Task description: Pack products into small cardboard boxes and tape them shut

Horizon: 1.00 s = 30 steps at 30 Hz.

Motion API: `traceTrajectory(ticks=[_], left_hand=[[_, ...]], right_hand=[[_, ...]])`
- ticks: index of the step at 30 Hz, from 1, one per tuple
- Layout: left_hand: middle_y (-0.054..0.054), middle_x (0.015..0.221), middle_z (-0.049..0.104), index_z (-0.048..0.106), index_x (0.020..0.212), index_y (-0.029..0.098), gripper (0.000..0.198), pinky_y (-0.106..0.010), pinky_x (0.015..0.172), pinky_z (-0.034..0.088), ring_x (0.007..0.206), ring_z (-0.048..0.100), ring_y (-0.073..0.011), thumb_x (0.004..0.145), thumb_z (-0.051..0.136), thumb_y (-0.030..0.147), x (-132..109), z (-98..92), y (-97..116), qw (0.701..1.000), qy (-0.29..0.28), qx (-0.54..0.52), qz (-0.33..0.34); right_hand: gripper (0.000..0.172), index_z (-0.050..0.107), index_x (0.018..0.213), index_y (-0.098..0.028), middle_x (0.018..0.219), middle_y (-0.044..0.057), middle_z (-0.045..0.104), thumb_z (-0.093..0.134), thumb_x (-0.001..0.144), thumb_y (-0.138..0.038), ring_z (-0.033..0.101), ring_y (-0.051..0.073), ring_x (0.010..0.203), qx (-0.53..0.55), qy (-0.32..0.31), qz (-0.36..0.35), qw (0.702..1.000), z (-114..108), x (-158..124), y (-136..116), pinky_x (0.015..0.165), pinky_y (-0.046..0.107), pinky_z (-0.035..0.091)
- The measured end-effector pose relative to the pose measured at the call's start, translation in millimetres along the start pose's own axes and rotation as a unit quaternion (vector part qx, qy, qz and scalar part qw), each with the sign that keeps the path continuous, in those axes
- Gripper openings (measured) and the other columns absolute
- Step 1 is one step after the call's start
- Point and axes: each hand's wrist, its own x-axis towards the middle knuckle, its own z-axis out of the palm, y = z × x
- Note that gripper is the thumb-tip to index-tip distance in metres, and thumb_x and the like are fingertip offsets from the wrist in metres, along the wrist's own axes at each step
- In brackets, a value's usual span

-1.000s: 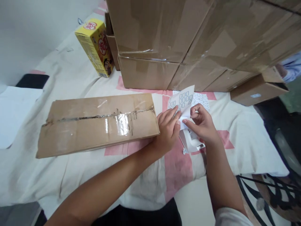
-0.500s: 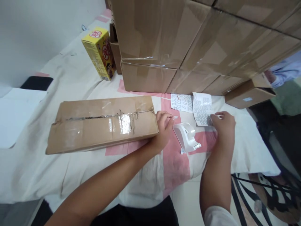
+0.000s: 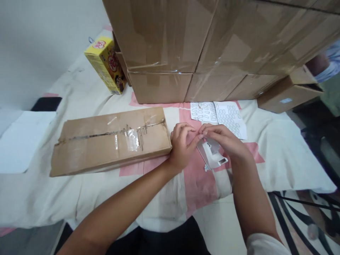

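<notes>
My left hand [image 3: 182,146] is beside the right end of a long taped cardboard box [image 3: 111,140], fingers curled and thumb pinched toward the fingertips. My right hand [image 3: 223,139] meets it there, its fingertips also pinched together. Whatever lies between the fingertips is too small to make out. Just below them stands a white tape dispenser [image 3: 214,161], partly covered by my right hand. Behind my right hand lie two sheets printed with rows of small outlined shapes, the left sheet [image 3: 203,111] and the right sheet [image 3: 231,117].
Large stacked cardboard boxes [image 3: 164,86] wall off the back. A yellow carton [image 3: 106,65] stands at back left, an open cardboard box [image 3: 288,95] at back right. Another person's sleeve [image 3: 329,65] shows beyond it. A white and pink cloth [image 3: 199,187] covers the surface.
My right hand has let go of the right sheet and moved left to meet my left hand. A small whitish piece showed at my left fingertips before. The view has shifted slightly.
</notes>
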Motion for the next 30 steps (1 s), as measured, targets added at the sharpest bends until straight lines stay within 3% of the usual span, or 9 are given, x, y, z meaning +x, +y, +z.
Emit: traceTrajectory(ticks=[4,7,11,13,15,17,21,25,30], left_hand=[[-0.004,0.099,0.06,0.059,0.094,0.021,0.019,-0.031,0.085,0.051,0.096,0.061,-0.0177,0.093,0.068,0.037,0,5.2,-9,0.999,-0.024,-0.024,-0.015],[-0.003,0.096,0.061,0.058,0.097,0.021,0.009,-0.028,0.076,0.05,0.085,0.06,-0.0149,0.093,0.064,0.026,-3,4.4,-1,0.998,-0.043,-0.025,-0.027],[0.001,0.087,0.069,0.061,0.092,0.025,0.007,-0.03,0.077,0.05,0.084,0.065,-0.015,0.094,0.058,0.019,3,-34.3,47,0.961,-0.163,0.051,0.219],[0.003,0.092,0.073,0.063,0.096,0.028,0.008,-0.033,0.084,0.05,0.091,0.067,-0.0169,0.092,0.062,0.021,16,-73.1,71,0.939,-0.146,0.136,0.279],[-0.005,0.116,0.07,0.064,0.112,0.027,0.02,-0.047,0.103,0.046,0.113,0.063,-0.0278,0.092,0.063,0.03,33,-118.6,81,0.941,-0.067,0.285,0.168],[-0.013,0.133,0.062,0.063,0.125,0.025,0.041,-0.062,0.112,0.033,0.13,0.05,-0.0399,0.091,0.061,0.049,49,-163.4,75,0.9,-0.037,0.433,0.031],[-0.011,0.13,0.065,0.062,0.132,0.027,0.055,-0.062,0.113,0.028,0.126,0.052,-0.038,0.092,0.05,0.063,68,-230.3,48,0.857,-0.219,0.463,-0.047],[-0.006,0.131,0.067,0.065,0.127,0.032,0.046,-0.053,0.119,0.024,0.125,0.056,-0.0317,0.09,0.058,0.057,70,-256.9,44,0.874,-0.288,0.391,0.009],[-0.006,0.134,0.064,0.063,0.13,0.027,0.046,-0.049,0.116,0.031,0.128,0.053,-0.029,0.093,0.058,0.054,68,-255.0,58,0.866,-0.305,0.395,-0.021]], right_hand=[[0.03,0.066,0.073,-0.019,0.076,0.001,0.058,0.071,0.087,-0.045,0.049,0.014,0.068,0.021,0.01,0.014,1.0,-7,1,6,0.061,0.028,0.037],[0.032,0.06,0.074,-0.02,0.071,0.0,0.053,0.067,0.091,-0.046,0.044,0.013,0.063,0.006,0.121,-0.025,0.992,-9,3,10,0.056,0.027,0.033],[0.025,0.058,0.079,-0.023,0.079,0.002,0.059,0.065,0.094,-0.041,0.053,0.017,0.074,-0.07,0.204,-0.146,0.965,-8,-3,10,0.067,0.03,0.04],[0.021,0.057,0.081,-0.024,0.081,0.002,0.06,0.068,0.093,-0.038,0.056,0.019,0.077,-0.112,0.195,-0.203,0.953,-4,-10,6,0.071,0.033,0.042],[0.018,0.056,0.083,-0.025,0.081,0.002,0.061,0.07,0.091,-0.034,0.057,0.02,0.076,-0.144,0.168,-0.263,0.939,5,-16,1,0.071,0.035,0.043],[0.016,0.056,0.085,-0.026,0.08,0.002,0.061,0.071,0.091,-0.03,0.058,0.02,0.075,-0.154,0.13,-0.32,0.926,18,-20,-7,0.071,0.036,0.044],[0.02,0.054,0.083,-0.023,0.079,0.001,0.06,0.069,0.093,-0.032,0.056,0.018,0.074,-0.185,-0.017,-0.338,0.923,49,-13,-29,0.069,0.032,0.042],[0.023,0.057,0.081,-0.02,0.083,0.0,0.062,0.069,0.093,-0.035,0.057,0.014,0.075,-0.232,-0.213,-0.282,0.906,81,6,-32,0.068,0.028,0.039],[0.017,0.063,0.09,-0.019,0.089,0.001,0.067,0.061,0.099,-0.033,0.06,0.014,0.081,-0.226,-0.25,-0.33,0.882,113,17,-1,0.072,0.027,0.039]])
